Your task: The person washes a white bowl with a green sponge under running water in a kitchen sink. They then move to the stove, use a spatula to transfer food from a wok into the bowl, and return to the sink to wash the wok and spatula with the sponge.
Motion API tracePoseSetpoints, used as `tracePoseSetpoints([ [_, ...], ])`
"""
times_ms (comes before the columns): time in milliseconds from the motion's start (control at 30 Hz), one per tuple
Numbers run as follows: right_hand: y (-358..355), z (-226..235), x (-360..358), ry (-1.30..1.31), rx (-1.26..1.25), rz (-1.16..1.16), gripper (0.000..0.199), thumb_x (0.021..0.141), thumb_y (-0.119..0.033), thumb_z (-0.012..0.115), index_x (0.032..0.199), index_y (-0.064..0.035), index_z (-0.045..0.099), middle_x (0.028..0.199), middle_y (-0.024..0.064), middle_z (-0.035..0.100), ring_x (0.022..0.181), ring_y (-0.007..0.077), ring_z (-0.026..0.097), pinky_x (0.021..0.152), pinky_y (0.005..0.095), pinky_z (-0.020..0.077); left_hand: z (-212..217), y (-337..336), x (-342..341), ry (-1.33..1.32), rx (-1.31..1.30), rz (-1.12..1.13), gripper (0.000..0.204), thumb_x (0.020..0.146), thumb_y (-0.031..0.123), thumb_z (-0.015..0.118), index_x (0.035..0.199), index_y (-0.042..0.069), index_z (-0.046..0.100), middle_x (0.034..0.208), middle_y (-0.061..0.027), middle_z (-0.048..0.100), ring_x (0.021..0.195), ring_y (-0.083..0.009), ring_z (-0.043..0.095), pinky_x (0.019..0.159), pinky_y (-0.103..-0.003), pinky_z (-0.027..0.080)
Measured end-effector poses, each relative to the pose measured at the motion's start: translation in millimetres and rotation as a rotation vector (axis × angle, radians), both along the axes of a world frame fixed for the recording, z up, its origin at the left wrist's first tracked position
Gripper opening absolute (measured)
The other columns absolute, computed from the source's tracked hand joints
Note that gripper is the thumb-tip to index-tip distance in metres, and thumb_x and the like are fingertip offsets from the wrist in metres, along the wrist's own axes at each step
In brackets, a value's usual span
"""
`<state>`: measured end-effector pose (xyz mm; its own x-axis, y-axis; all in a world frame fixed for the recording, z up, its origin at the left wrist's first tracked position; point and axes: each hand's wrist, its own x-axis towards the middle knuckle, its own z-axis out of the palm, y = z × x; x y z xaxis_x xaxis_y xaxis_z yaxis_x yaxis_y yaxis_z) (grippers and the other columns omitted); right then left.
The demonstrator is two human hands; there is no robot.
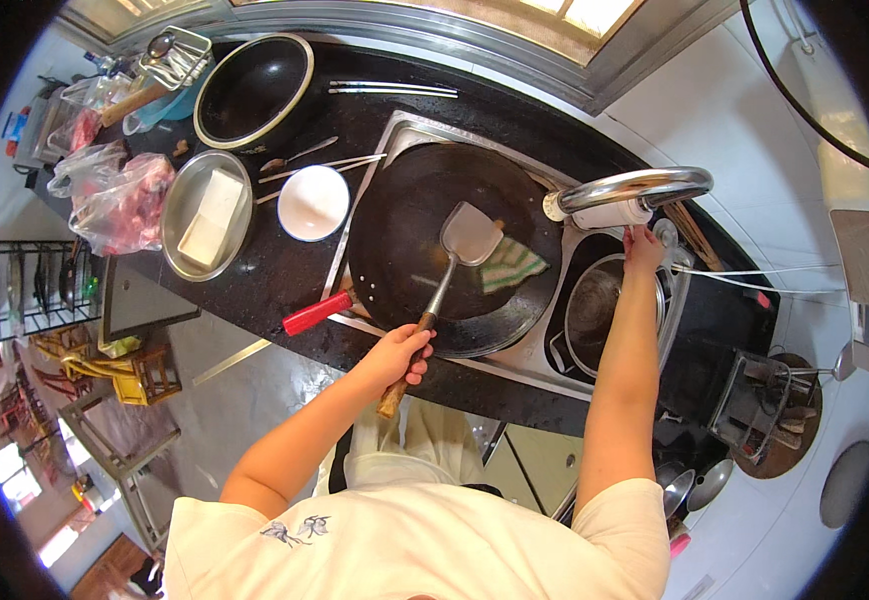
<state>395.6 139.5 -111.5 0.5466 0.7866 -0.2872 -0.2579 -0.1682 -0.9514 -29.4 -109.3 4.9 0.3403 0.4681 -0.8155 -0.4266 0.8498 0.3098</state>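
My left hand is closed round the wooden handle of a wok spatula. Its metal blade rests inside a large black wok, which sits in the left sink basin with its red handle toward the left. Beside the blade, a green striped cloth lies in the wok. Stretched forward over the right basin, my right hand has its fingers at the white base part of the curved chrome faucet; the fingertips are partly hidden. A round pot stands in the right basin beneath my forearm.
Left of the sink are a white bowl, a metal bowl holding a white block, bagged meat and a black basin. Chopsticks lie at the back. A wire rack stands at the right.
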Motion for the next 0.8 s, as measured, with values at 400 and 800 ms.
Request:
tracePoseSetpoints([
  [400,-6.4,-20.2,3.9,0.119,0.037,0.052,0.014,0.090,-0.007,0.059,0.097,0.0049,0.060,0.075,0.0093,0.061,0.056,0.0119,0.053,0.048,0.0202,0.0432,-1.0,13.1,10.5,-0.158,-0.055,0.018,0.021,0.097,0.020,0.046,0.110,0.004,0.049,0.079,-0.0017,0.046,0.055,-0.0077,0.036,0.042,-0.019,0.028],
  [800,-39.4,9.3,-24.2,-0.504,-0.047,-0.179,0.019,0.087,-0.012,0.063,0.096,0.0019,0.054,0.081,0.0103,0.059,0.060,0.0153,0.052,0.055,0.0262,0.0445,-5.2,11.1,12.7,-0.097,-0.042,0.032,0.020,0.097,0.020,0.046,0.110,0.005,0.050,0.079,-0.0012,0.046,0.055,-0.0074,0.037,0.042,-0.019,0.029],
])
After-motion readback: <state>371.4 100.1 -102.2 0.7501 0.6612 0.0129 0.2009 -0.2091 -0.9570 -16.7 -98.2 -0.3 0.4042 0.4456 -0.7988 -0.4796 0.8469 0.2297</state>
